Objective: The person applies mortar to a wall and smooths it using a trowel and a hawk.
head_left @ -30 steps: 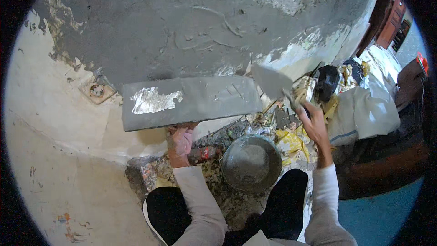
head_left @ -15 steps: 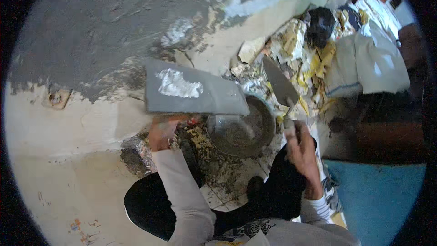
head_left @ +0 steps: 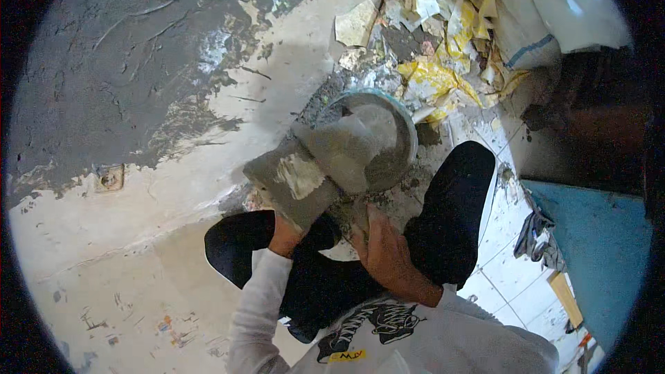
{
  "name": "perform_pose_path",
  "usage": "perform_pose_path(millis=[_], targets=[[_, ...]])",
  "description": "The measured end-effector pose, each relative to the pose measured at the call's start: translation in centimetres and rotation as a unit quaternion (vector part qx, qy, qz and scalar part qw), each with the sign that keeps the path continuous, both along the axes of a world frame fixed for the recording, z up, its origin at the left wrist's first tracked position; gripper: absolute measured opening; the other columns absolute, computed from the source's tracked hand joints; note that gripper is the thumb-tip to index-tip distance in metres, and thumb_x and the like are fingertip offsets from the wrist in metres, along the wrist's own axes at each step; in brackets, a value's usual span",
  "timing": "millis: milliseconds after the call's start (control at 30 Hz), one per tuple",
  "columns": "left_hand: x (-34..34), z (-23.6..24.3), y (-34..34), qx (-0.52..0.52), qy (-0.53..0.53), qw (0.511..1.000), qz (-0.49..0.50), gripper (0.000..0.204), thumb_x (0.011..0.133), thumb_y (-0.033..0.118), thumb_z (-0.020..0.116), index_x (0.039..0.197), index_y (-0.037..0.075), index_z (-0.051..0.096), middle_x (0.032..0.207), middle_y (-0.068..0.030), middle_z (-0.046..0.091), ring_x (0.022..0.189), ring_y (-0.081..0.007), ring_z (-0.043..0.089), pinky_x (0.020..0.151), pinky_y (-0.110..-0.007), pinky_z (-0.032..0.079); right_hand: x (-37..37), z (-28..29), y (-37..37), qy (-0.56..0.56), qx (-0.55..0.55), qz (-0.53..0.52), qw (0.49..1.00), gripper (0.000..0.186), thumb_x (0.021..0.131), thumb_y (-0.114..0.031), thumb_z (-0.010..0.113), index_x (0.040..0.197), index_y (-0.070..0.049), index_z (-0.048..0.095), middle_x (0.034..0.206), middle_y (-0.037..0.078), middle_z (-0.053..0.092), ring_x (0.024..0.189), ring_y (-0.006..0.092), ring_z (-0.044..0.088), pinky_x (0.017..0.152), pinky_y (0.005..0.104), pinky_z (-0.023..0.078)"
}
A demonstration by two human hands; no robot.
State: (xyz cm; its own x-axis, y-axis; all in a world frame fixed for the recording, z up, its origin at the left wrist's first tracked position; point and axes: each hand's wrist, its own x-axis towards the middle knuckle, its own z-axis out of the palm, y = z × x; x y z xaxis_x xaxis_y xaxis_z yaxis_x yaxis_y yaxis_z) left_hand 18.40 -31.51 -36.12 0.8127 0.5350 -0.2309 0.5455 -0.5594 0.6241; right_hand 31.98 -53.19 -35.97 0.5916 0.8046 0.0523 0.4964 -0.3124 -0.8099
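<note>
My left hand (head_left: 284, 237) is under a flat grey mortar board (head_left: 273, 180) with a pale worn patch, gripping it from below; most of its fingers are hidden. The board slants down beside a round basin (head_left: 413, 128) of wet grey mortar. My right hand (head_left: 388, 253) is closed round the handle of a trowel (head_left: 339, 149), largely covered by the fingers. The trowel's broad, mortar-smeared blade overlaps the board's far edge and reaches over the near left part of the basin.
Fresh grey plaster (head_left: 104, 62) covers the upper wall, above a bare cream strip with a socket box (head_left: 109, 178). Torn yellow wrappers (head_left: 436, 83) and rubble lie beyond the basin. A white sack (head_left: 533, 21), a blue panel (head_left: 589, 249) and a dark rag (head_left: 540, 239) are at right.
The mortar board has come down and tilted toward the basin. The trowel has swung left from the basin's right side to the board's edge. The view has shifted too.
</note>
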Motion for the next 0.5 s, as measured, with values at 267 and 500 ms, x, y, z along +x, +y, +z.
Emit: perform_pose_path(millis=[267,500], targets=[[2.0,-2.1,-1.5,-0.381,-0.228,0.879,0.177,0.058,0.101,0.013,0.067,0.151,0.001,0.041,0.152,-0.0149,0.051,0.132,-0.027,0.056,0.109,-0.042,0.051,3.9,-0.9,0.0,0.218,-0.008,-0.087,0.972,0.038,0.102,-0.013,0.061,0.128,0.009,0.043,0.092,0.031,0.063,0.081,0.0484,0.069,0.065,0.0538,0.054],[1.9,-2.3,-2.9,-0.223,-0.197,0.941,0.159,0.054,0.108,0.016,0.056,0.155,0.003,0.034,0.154,-0.015,0.046,0.134,-0.0263,0.054,0.107,-0.042,0.052,2.8,-1.1,-0.4,0.195,-0.1,-0.014,0.975,0.031,0.104,-0.014,0.057,0.122,0.005,0.041,0.093,0.032,0.062,0.084,0.0479,0.068,0.065,0.0513,0.052]])
